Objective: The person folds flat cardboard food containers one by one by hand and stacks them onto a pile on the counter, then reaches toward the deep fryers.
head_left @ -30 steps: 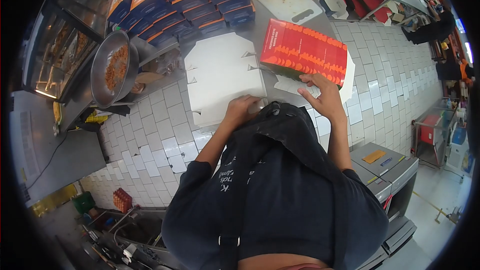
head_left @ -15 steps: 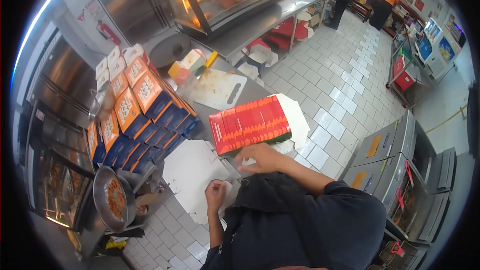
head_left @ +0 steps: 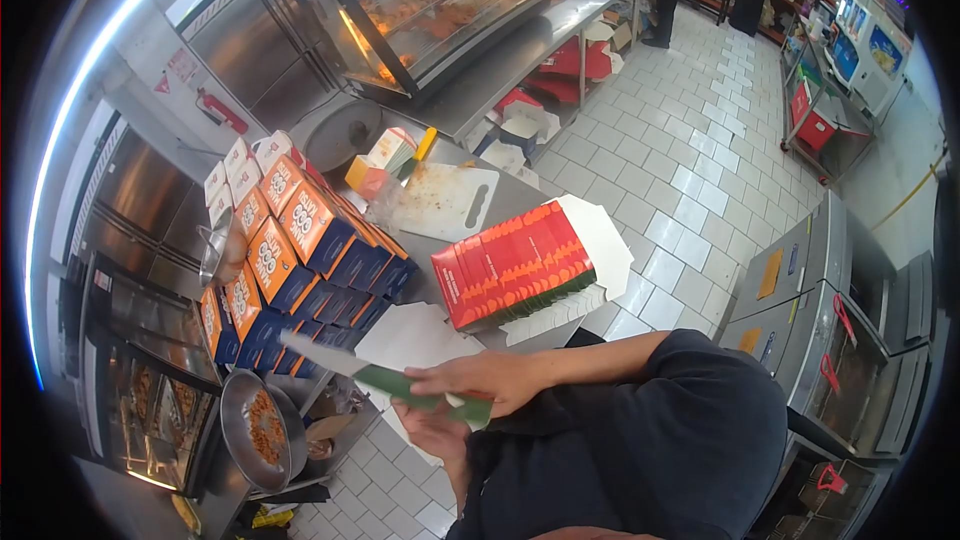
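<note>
A green and white cardboard carton (head_left: pixel 385 380), partly folded and blurred by motion, is held between my two hands in front of my body. From below, my left hand (head_left: pixel 435 430) grips its green part. Over its upper side lie the fingers of my right hand (head_left: pixel 490 378), closed on the same carton. Behind it a white cardboard sheet (head_left: pixel 415 333) lies on the counter, partly covered. To the right of that rests a stack of flat red cartons (head_left: pixel 515 262) with white flaps sticking out.
Left of my hands stands a pile of orange and blue boxes (head_left: pixel 285 260). A steel pan (head_left: pixel 245 440) with brown food is at the lower left. A white cutting board (head_left: pixel 445 202) lies behind the red stack. Two people are far back near a heated display case (head_left: pixel 440 10).
My right hand has left the red stack and moved down-left to meet my left hand. A green and white carton is now raised between them. The view has shifted slightly.
</note>
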The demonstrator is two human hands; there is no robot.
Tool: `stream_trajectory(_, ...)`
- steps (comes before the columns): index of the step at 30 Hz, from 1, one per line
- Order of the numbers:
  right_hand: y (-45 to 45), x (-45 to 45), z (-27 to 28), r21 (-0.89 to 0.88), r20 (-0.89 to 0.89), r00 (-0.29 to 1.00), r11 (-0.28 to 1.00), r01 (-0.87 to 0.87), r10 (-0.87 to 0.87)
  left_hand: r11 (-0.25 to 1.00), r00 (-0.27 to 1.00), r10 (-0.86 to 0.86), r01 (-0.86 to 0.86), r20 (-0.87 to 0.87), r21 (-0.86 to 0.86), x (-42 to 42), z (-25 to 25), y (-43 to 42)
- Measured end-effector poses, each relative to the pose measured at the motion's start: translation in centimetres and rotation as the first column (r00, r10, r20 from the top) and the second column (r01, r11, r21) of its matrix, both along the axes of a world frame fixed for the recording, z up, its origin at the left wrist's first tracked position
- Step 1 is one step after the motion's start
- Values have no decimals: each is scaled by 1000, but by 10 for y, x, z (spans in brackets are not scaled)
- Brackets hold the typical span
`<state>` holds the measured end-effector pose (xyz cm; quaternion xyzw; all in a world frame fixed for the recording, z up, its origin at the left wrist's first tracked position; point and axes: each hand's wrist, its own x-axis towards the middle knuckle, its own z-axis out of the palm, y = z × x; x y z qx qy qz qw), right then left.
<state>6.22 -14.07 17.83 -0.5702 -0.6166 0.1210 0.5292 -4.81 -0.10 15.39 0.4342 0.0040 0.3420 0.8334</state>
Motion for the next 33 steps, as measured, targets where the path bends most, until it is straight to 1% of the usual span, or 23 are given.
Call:
stream_trajectory(1, 0, 0, 7, -5, 130, 991, 1000, -11, 11, 975, 992, 27, -54, -127, -216, -6, -2, -1)
stream_trajectory(2, 0, -2, 6, -11, 131, 991, 1000, -8, 9, 901, 966, 22, -130, -256, -413, -9, -2, -2)
stream_trajectory(3, 0, -3, 3, -104, 271, 962, 995, 5, 24, 870, 966, -28, -103, -257, -482, -10, 7, -1)
stream_trajectory(4, 0, -4, 1, -192, 401, 915, 981, 30, 50, 870, 966, -34, -98, -257, -483, -9, 13, 3)
stream_trajectory(5, -1, -3, -2, -191, 400, 915, 981, 37, 43, 921, 936, -37, -104, -351, -375, -8, 18, 10)
stream_trajectory(6, -3, -2, -4, -127, 484, 875, 990, 68, 2, 961, 897, -28, -98, -441, -260, -8, 23, 16)
stream_trajectory(7, -5, -3, -5, -61, 561, 827, 994, 91, -41, 986, 860, 98, -152, -501, -68, -10, 31, 22)
stream_trajectory(8, -5, -2, -6, -63, 561, 827, 994, 92, -41, 986, 860, 96, -150, -502, -70, -12, 33, 27)
stream_trajectory(10, -4, -4, -5, 161, 530, 833, 983, 85, -158, 997, 928, -41, 15, -370, -73, -18, 33, 34)
stream_trajectory(13, -1, -6, 9, 228, 578, 776, 963, 143, -252, 998, 949, 70, -66, -306, 25, -23, 34, 25)
stream_trajectory(14, 0, -7, 10, 231, 572, 775, 959, 163, -269, 998, 949, 54, -47, -312, 30, -22, 35, 20)
stream_trajectory(16, 4, -10, 12, 343, 484, 841, 937, 71, -241, 988, 956, 145, -128, -254, 81, -24, 40, 3)
stream_trajectory(17, 7, -8, 10, 425, 477, 832, 903, 65, -284, 995, 953, 100, -96, -284, 30, -25, 50, -7)
stream_trajectory(18, 8, -8, 8, 427, 476, 832, 902, 67, -287, 995, 954, 99, -94, -284, 33, -23, 58, -18)
stream_trajectory(20, 9, -6, 6, 436, 550, 735, 887, 154, -398, 997, 934, 66, -77, -352, -15, -17, 70, -31)
stream_trajectory(21, 9, -4, 7, 442, 551, 730, 883, 156, -404, 999, 955, 36, -28, -295, 34, -16, 47, -18)
stream_trajectory(24, 4, 4, 9, 441, 550, 707, 874, 206, -444, 1000, 957, -16, 23, -290, 20, -12, 36, -17)
stream_trajectory(26, 5, 8, 1, 461, 427, 763, 842, 278, -486, 995, 930, 95, -78, -354, 63, -1, 26, -16)
stream_trajectory(28, 11, 11, -4, 419, 226, 820, 813, 405, -525, 986, 981, -157, 150, -110, -69, 13, 15, -17)
stream_trajectory(29, 12, 10, -1, 338, 92, 845, 815, 471, -527, 988, 986, -148, 145, -74, -51, 18, 2, -15)
stream_trajectory(31, 11, 21, 5, 228, 297, 800, 853, 470, -521, 994, 993, -96, 93, -69, -48, 22, -2, -19)
stream_trajectory(32, 12, 18, 5, 219, 284, 841, 885, 410, -460, 996, 994, -63, 57, -92, -68, 27, 5, -22)
stream_trajectory(33, 13, 14, 6, 161, 303, 805, 860, 484, -510, 999, 983, 25, -34, -184, -43, 32, 19, -27)
